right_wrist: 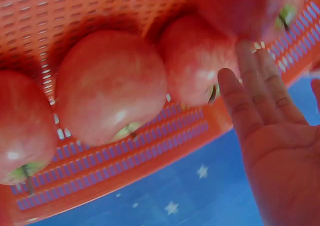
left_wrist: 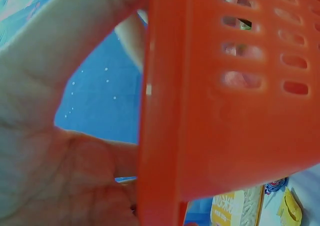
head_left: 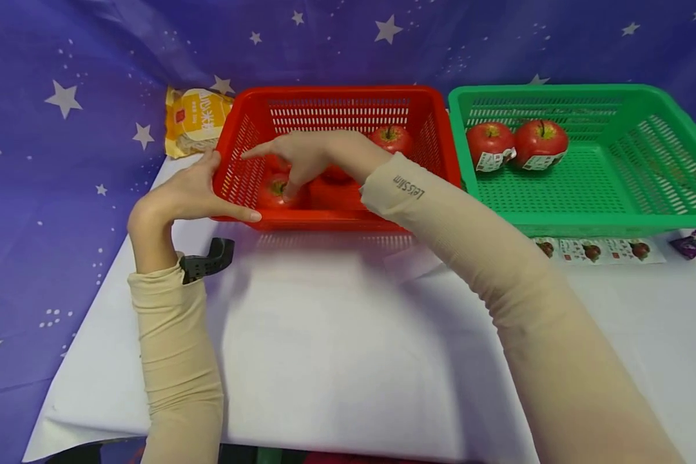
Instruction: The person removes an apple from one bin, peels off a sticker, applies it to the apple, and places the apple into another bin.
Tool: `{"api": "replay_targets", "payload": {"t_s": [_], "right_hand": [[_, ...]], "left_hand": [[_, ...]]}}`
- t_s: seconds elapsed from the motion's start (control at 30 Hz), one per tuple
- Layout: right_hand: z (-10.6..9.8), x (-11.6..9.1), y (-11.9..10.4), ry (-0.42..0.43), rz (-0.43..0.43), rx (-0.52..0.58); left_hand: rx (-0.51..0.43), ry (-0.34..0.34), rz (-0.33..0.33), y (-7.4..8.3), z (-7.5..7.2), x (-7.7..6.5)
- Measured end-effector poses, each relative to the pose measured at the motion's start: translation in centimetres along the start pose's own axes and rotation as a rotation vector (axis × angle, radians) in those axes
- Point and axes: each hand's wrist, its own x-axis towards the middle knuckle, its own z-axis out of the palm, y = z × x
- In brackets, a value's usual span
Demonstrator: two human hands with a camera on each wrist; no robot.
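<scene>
My left hand (head_left: 182, 193) holds the left end of the red basket (head_left: 348, 222), thumb along the front rim and fingers at the left rim. In the left wrist view its fingers and thumb reach over the basket rim (left_wrist: 167, 126). Over the basket's left half is my right hand (head_left: 301, 154), fingers stretched out to the left. Its thumb overlaps a red apple (head_left: 274, 193) in the front left corner. In the right wrist view the straight fingers (right_wrist: 250, 91) are right at an apple (right_wrist: 195, 61), with more apples (right_wrist: 112, 86) lined up beside it.
A green basket (head_left: 591, 222) with two labelled apples (head_left: 541, 145) stands on the right. Label stickers (head_left: 597, 250) and a small purple packet (head_left: 693, 243) lie in front of it. A yellow bag (head_left: 194, 122) is behind the red basket's left end. A starry cloth (head_left: 325, 45) hangs behind.
</scene>
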Motion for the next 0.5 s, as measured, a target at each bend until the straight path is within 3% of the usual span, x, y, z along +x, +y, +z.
{"api": "replay_targets", "payload": {"t_s": [0.23,0.37,0.5], "right_hand": [[1.6,2.4,-1.8,-0.21,0.161,-0.226],[2.4,3.0,-2.4,-0.24,0.26,-0.301],[2.8,3.2,-2.2,-0.227,0.272,-0.315]], "left_hand": [[0.033,-0.025,-0.007,0.0,-0.2,0.1],[0.035,-0.024,-0.003,-0.1,-0.2,0.3],[0.036,-0.015,-0.003,-0.2,-0.2,0.2]]}}
